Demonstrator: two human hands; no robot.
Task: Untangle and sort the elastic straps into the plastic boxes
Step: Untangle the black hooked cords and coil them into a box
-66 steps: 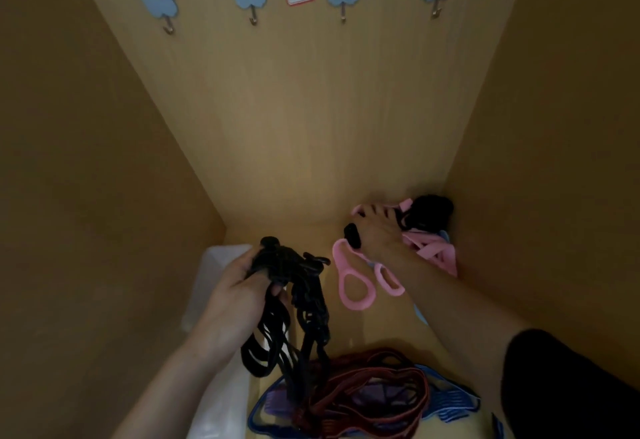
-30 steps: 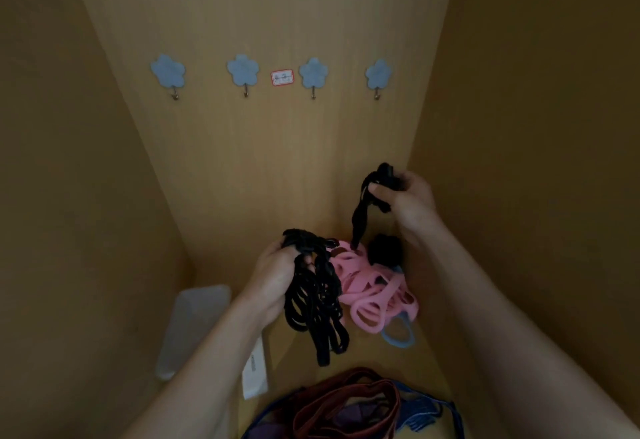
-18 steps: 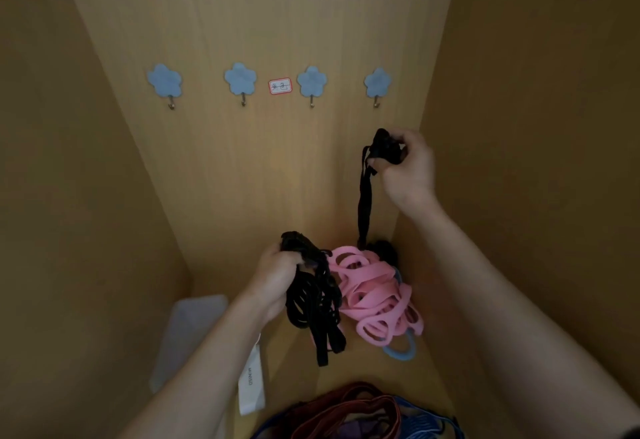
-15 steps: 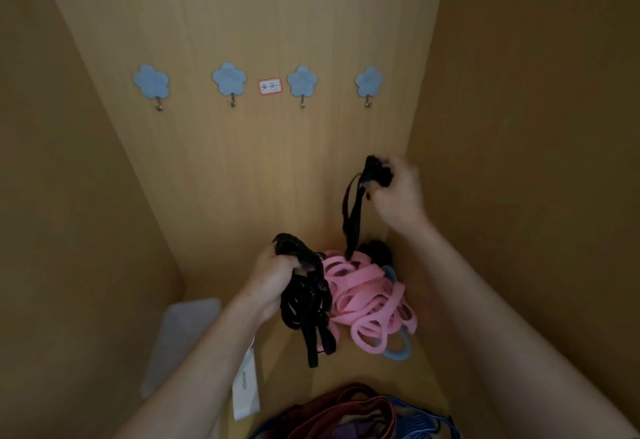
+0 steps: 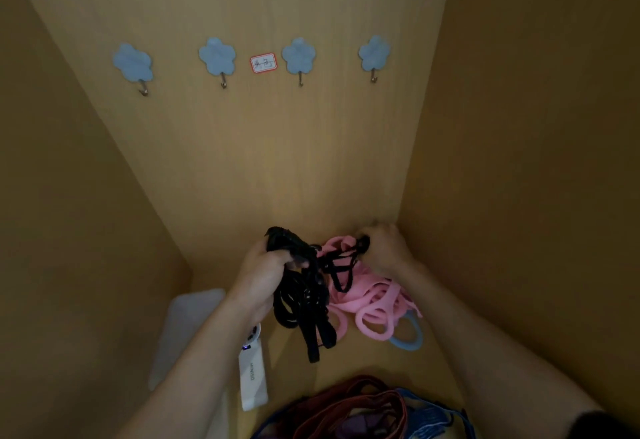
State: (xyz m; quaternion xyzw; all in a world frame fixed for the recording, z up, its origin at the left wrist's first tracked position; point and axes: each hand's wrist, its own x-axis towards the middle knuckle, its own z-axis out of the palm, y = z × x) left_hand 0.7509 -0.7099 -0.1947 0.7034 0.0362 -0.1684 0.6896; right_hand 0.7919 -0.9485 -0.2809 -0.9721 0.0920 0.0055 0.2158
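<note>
My left hand (image 5: 265, 270) grips a bunch of black elastic straps (image 5: 304, 303) whose loops hang down over the shelf floor. My right hand (image 5: 384, 248) pinches the end of another black strap (image 5: 341, 263) that runs across to the bunch. Both hands are close together, low over a pile of pink straps (image 5: 374, 303) in the back right corner. A light blue loop (image 5: 407, 334) lies under the pink pile. A translucent plastic box (image 5: 188, 327) stands at the left, partly hidden by my left forearm.
I work inside a wooden cupboard with walls on three sides. Blue flower hooks (image 5: 218, 57) and a small label (image 5: 264, 63) are on the back wall. A white device (image 5: 252, 379) lies by the box. A basket of dark red and blue straps (image 5: 363, 411) sits at the bottom edge.
My right hand pulled a black strap up out of the pink pile, then came down and left toward the bunch in my left hand. The left hand stayed put.
</note>
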